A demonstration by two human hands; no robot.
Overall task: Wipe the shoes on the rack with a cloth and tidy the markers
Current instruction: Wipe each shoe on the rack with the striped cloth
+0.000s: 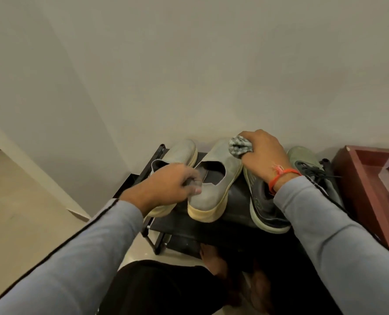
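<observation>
A black shoe rack (235,211) stands against the wall with two pairs of shoes on its top shelf. My left hand (166,186) grips the heel collar of a grey slip-on shoe (214,183) with a cream sole. Its partner, a second grey slip-on (182,152), lies to the left, partly behind my left hand. My right hand (265,151) holds a bunched grey cloth (239,146) against the toe of the gripped shoe. A dark sneaker (265,208) and a greenish laced sneaker (307,160) sit on the right, partly hidden by my right forearm. No markers are in view.
A reddish wooden tray (368,192) with a clear packet in it stands right of the rack. A pale wall rises directly behind the shelf. Beige floor and a skirting corner lie to the left. My dark trousers and bare foot are below the rack's front edge.
</observation>
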